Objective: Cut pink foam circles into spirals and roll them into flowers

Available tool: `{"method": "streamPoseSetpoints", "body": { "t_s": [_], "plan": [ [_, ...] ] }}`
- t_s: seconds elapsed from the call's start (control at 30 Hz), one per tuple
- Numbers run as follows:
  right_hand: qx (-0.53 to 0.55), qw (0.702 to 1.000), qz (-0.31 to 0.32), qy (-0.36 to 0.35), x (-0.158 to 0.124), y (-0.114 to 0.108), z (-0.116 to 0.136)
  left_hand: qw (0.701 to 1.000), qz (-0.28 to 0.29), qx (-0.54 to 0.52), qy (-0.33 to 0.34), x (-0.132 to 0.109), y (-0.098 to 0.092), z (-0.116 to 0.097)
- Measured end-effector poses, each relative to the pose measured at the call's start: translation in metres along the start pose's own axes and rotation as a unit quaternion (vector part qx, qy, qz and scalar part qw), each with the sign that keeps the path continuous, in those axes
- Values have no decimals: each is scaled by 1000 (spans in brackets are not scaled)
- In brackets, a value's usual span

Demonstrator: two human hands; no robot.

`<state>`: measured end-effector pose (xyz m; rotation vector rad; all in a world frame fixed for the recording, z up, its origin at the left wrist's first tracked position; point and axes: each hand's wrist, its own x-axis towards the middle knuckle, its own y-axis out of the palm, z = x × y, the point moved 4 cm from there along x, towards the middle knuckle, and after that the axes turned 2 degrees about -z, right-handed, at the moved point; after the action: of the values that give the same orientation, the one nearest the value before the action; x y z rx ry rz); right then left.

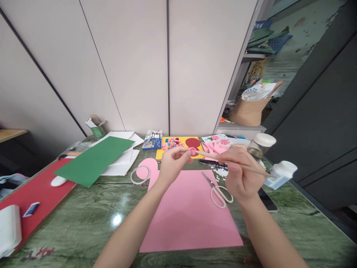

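Observation:
My left hand [176,163] pinches a small round curled pink paper piece [193,150] above the far edge of the pink sheet [189,216]. In my right hand [242,173] is a thin pale wooden stick [255,170], gripped like a pen, its far tip touching or very close to the pink piece. Scissors with white handles [220,195] lie on the sheet's right side. Behind my hands, small coloured pom-poms [171,143] and dark red paper circles [192,142] rest on a yellow sheet [159,154]. Pink paper strips [214,148] are heaped beside them.
White bottles [281,174] and a dark phone [267,201] stand or lie at the right. A tape ring [140,182] overlaps a pink circle [149,163]. Green paper [95,160] and a red board [36,197] lie left. Wardrobe doors [125,67] close off the back.

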<state>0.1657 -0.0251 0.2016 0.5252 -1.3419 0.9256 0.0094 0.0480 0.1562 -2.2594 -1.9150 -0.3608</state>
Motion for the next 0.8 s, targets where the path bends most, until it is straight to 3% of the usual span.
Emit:
{"method": "streamPoseSetpoints", "body": {
  "t_s": [0.8],
  "plan": [
    [-32, 995, 59, -72, 2, 4, 6, 1000, -17, 7, 14, 0, 3, 5]
  ]
}}
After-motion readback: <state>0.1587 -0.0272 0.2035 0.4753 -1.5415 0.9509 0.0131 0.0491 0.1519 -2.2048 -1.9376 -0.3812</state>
